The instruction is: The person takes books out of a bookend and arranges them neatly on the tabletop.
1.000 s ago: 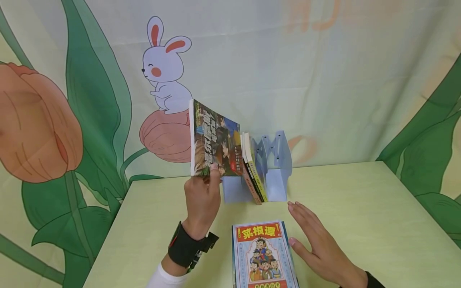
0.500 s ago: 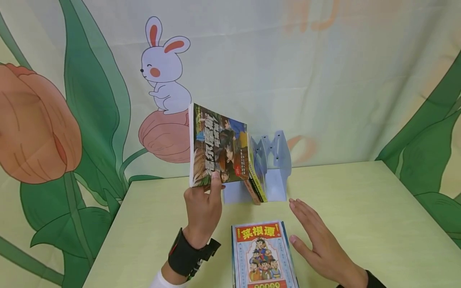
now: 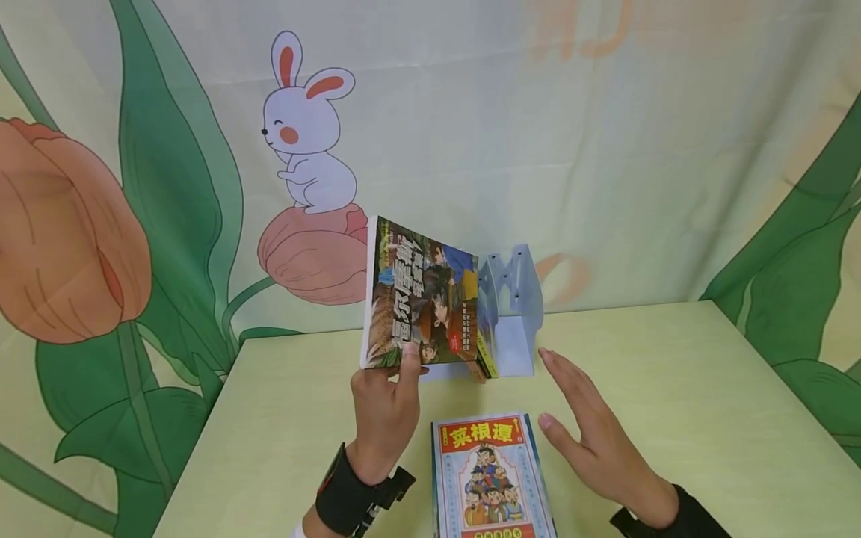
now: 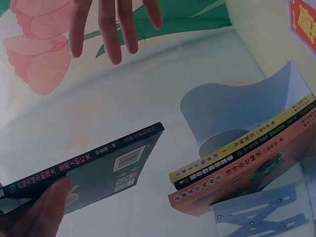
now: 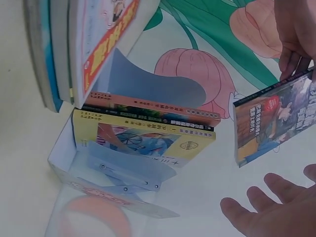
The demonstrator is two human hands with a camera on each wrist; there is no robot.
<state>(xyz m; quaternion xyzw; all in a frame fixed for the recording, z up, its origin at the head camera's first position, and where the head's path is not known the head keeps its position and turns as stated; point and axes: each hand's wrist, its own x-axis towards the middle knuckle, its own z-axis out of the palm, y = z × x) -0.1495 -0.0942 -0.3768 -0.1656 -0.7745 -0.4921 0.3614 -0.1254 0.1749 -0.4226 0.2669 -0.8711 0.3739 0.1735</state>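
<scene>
My left hand (image 3: 385, 415) grips a comic-style paperback book (image 3: 424, 299) by its lower edge, thumb on the dark illustrated cover. The book is held in the air in front of a blue bookend (image 3: 516, 347). Inside the bookend lean a yellow book (image 4: 237, 148), a thin black book (image 4: 205, 177) and an orange book (image 4: 247, 182), mostly hidden behind the held one in the head view. The left wrist view shows a gap between the held book and these. With fingers spread and nothing held, my right hand (image 3: 602, 448) hovers right of a book stack (image 3: 494, 478).
The stack lies flat at the near middle of the pale yellow-green table (image 3: 673, 388), a red-and-blue cover on top. Several book edges show in the right wrist view. Behind the table hangs a printed cloth (image 3: 605, 149) with a rabbit and tulips.
My left hand has brought the held book down and slightly right, so it covers more of the standing books. My right hand has shifted up slightly, beside the stack.
</scene>
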